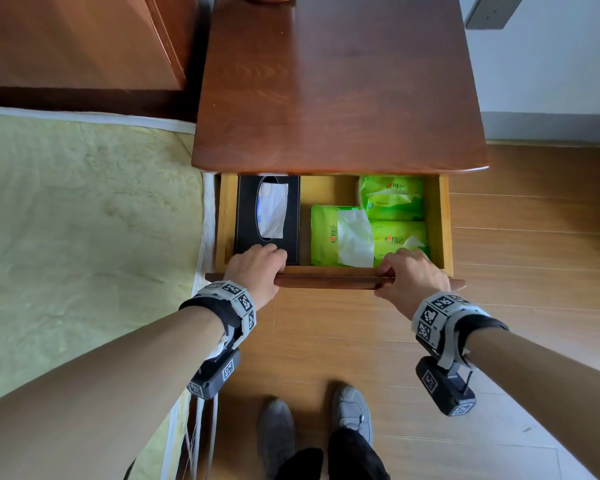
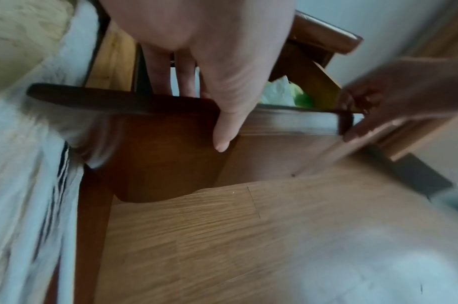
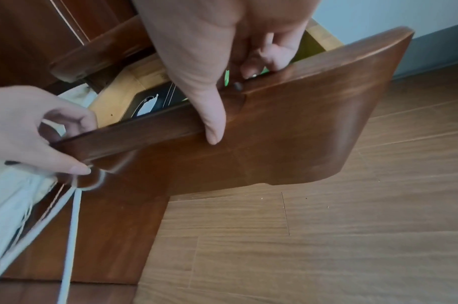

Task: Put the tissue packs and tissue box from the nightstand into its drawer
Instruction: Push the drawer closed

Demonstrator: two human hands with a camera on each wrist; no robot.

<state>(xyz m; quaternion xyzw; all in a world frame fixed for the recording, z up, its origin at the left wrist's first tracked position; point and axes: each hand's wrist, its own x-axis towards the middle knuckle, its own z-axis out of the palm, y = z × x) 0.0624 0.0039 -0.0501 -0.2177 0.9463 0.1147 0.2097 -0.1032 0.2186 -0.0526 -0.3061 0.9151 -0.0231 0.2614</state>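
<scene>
Drawer: open light-wood drawer [image 1: 444, 216] holds a black rectangular tissue box [image 1: 246, 216] at left and three green plastic tissue packs [image 1: 392, 199] at right.
Hands: left hand [image 1: 257, 268] and right hand [image 1: 413, 275] each curl fingers over the dark-brown wooden drawer front [image 1: 329, 281].

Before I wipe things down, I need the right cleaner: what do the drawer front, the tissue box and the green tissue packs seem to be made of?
Drawer front: dark glossy wood, grain and sheen showing, probably varnished; solid or veneer, I cannot tell.
Tissue box: smooth black, sharp-edged, maybe leatherette or plastic, unclear.
Tissue packs: thin soft plastic film, wrinkled and shiny.
</scene>
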